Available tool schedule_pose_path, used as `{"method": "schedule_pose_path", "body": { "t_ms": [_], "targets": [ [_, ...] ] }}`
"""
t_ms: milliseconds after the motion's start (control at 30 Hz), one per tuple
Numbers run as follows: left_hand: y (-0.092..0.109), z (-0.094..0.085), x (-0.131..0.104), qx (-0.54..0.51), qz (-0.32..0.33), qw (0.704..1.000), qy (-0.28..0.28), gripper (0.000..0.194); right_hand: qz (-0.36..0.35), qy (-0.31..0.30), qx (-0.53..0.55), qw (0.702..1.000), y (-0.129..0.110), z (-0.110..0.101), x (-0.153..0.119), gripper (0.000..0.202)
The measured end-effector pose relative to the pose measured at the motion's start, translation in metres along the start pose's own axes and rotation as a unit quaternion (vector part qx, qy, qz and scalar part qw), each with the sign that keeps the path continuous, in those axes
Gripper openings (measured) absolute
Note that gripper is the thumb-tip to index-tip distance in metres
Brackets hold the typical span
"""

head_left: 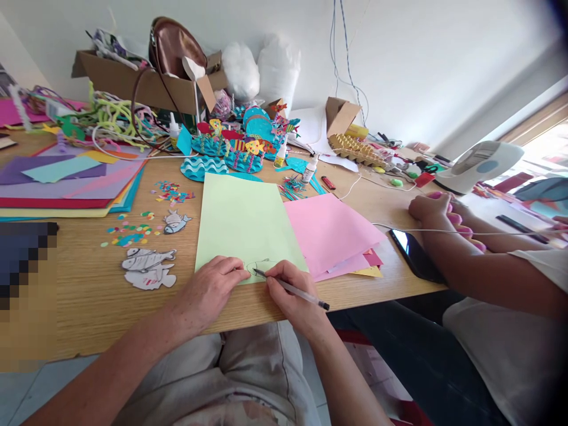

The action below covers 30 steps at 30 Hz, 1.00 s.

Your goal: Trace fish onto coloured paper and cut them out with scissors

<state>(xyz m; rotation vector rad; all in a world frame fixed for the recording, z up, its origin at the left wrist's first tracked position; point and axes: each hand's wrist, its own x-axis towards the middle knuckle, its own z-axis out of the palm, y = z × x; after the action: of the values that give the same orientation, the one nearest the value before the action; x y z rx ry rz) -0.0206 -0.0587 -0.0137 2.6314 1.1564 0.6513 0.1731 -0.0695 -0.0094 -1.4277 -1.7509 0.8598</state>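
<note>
A light green sheet (pixel 242 222) lies in front of me on the wooden table. My right hand (pixel 295 293) is closed around a pen (pixel 306 294), whose tip touches a small fish-like outline (pixel 266 265) near the sheet's lower edge. Just left of the outline, my left hand (pixel 215 290) rests on the sheet's lower left corner, its fingers close together and nothing visible in them. Paper fish cutouts (pixel 148 266) lie on the table to the left, with a smaller pair (pixel 176 222) and scattered paper dots (pixel 131 234) above them.
Pink sheets (pixel 332 228) lie right of the green one, near a phone (pixel 415 254). Another person's forearms (pixel 470 254) rest at the right. Coloured papers (pixel 80 180) are stacked at the left. Glue bottles (pixel 309 168), blue paper crafts (pixel 239 148) and a cardboard box (pixel 133 86) stand behind.
</note>
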Motion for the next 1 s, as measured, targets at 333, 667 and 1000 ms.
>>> {"method": "schedule_pose_path", "body": {
  "t_ms": [333, 667, 1000],
  "targets": [
    [0.0016, 0.0003, 0.0006, -0.004, -0.005, 1.000, -0.002, 0.037, -0.007, 0.007, -0.010, 1.000, 0.0002, -0.0003, 0.0001, 0.007],
    [0.0015, 0.0003, 0.0001, 0.005, -0.002, 1.000, -0.002, 0.035, -0.008, 0.005, -0.007, 1.000, 0.0005, 0.0001, 0.0006, 0.006],
    [0.0016, 0.0006, 0.0006, 0.010, -0.004, 1.000, 0.000, 0.036, -0.012, 0.001, -0.010, 1.000, 0.0008, 0.0000, -0.0001, 0.007]
  ]
}}
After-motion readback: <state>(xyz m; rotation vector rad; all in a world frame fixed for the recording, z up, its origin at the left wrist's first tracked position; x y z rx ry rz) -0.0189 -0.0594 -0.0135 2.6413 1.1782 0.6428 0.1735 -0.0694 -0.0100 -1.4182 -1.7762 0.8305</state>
